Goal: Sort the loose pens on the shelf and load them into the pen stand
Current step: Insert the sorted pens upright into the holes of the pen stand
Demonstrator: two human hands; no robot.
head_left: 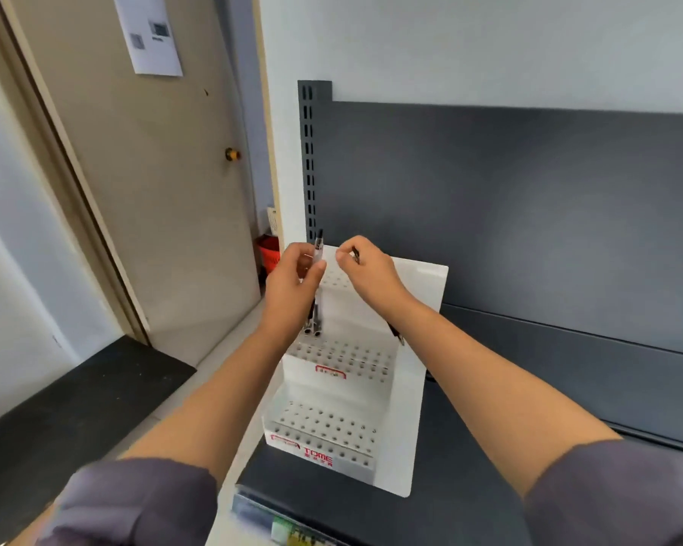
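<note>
a dark grey shelf (470, 459) runs out to the right, with a dark back panel (529, 210) rising behind it and a slotted upright (308, 159) at its left end. one thing plainly stands on it: a white stand (407, 427), set at the left end, its front just behind the shelf's front edge. the stand has three stepped tiers full of holes and red lettering on its lowest front. a blurred label strip (292, 533) runs along the shelf's front edge.
</note>
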